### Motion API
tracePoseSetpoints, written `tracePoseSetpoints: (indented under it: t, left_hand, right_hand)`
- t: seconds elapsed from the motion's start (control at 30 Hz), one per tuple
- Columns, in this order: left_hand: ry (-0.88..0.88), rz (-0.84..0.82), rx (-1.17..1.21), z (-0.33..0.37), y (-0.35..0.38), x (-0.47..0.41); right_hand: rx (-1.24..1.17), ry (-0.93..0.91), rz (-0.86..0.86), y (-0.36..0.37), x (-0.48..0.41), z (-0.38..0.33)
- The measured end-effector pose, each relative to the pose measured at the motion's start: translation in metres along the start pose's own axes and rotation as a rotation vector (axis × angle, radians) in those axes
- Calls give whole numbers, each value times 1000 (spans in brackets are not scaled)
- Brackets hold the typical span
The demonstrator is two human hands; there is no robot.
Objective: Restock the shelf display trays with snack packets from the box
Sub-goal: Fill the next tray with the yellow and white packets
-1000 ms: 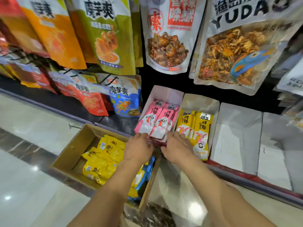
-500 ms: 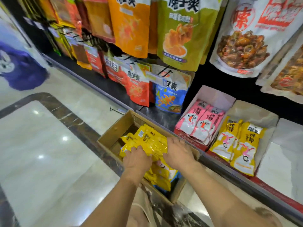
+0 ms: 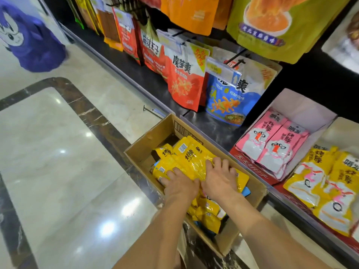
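An open cardboard box (image 3: 147,138) stands on the floor against the shelf base, with several yellow snack packets (image 3: 190,158) inside and a blue packet showing beneath. My left hand (image 3: 180,186) curls its fingers over the near left edge of the top yellow packets. My right hand (image 3: 221,179) lies flat on the same packets, fingers spread. On the low shelf to the right, a white display tray (image 3: 303,107) holds pink packets (image 3: 272,140). The tray beside it holds yellow-and-white packets (image 3: 326,183).
Large snack bags hang on pegs above the shelf: a red bag (image 3: 184,82), a blue bag (image 3: 229,94) and a green bag (image 3: 281,26). A loose metal peg hook (image 3: 153,110) lies on the glossy marble floor. A purple cartoon figure (image 3: 33,39) stands at the far left.
Both hands left the pink packets in the tray and came down to the yellow packets in the box. My view swung left and down toward the box.
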State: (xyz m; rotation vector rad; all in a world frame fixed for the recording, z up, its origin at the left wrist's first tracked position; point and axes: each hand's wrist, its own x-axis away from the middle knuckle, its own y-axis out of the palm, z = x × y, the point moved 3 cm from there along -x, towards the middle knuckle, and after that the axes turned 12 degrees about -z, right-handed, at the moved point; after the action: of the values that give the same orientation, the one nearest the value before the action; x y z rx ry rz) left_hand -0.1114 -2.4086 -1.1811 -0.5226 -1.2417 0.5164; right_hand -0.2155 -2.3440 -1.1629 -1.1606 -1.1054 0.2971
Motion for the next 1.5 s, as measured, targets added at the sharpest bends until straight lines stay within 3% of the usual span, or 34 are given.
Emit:
tracePoseSetpoints:
  t: [0.23,0.5,0.7,0.8,0.93,1.0,1.03,1.07,1.13,1.2,1.27,1.5]
  left_hand:
    - [-71,69,-12,3,7,-12]
    - [-58,121,141,-2,-6,-8]
    - [-48,16,564,-4,-18,-2]
    - [-31,-65,637,-8,-26,4]
    - [-10,-126,784,-9,-31,13]
    - [-87,-181,898,-11,-38,29]
    - [-22,-124,654,-13,-37,33]
    - [8,-70,716,-16,-40,35]
    - [-143,-211,1260,-16,-42,54]
    - [-108,-372,1183,-15,-38,63]
    - [-54,-425,1009,-15,-32,67]
    - [1,-255,467,-23,-14,80]
  right_hand:
    - [44,38,85,12,-10,7]
    - [-37,20,170,7,-3,9]
    - [-75,-9,151,3,8,20]
    - [-120,-5,128,4,17,25]
    - [-304,28,97,0,29,35]
    - [-424,51,77,-4,34,39]
    - [-476,59,66,-6,37,41]
    - [-522,63,58,-8,41,44]
    - [-591,65,60,-10,48,48]
    - [-628,72,75,-10,57,53]
    - [-661,84,84,-8,65,58]
    - [-656,81,84,-5,91,72]
